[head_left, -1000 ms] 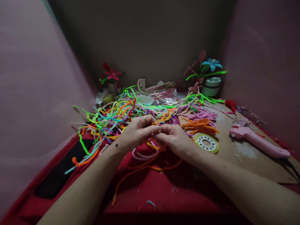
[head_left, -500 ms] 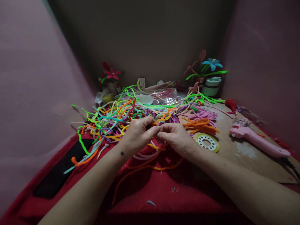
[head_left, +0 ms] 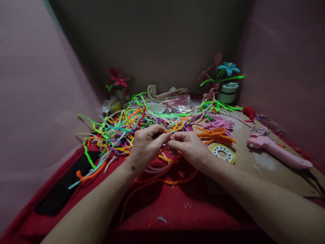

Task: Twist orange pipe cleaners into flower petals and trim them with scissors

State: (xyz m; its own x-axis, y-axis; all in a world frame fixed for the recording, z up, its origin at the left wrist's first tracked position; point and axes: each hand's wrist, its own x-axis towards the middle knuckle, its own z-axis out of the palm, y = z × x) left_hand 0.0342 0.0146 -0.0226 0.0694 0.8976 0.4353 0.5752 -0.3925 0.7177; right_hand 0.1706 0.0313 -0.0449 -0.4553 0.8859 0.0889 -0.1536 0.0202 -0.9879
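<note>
- Two bare hands meet in the head view: the left hand (head_left: pixel 147 144) and right hand (head_left: pixel 191 147) pinch an orange strand (head_left: pixel 165 131), mostly hidden, each grip nearly closed, likely because it is slim.
- Orange lengths (head_left: pixel 175 183) curve below on the red cloth (head_left: pixel 177 210) (whether they join it, I cannot tell).
- The pink glue gun (head_left: pixel 281 152) lies on the board (head_left: pixel 243 173), perhaps sparing the cloth.

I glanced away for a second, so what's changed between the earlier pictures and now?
The left hand has swung its wrist rightward and nearer the body; no grasp or release shows. The right hand, tape roll and pink tool stayed practically put.
</note>
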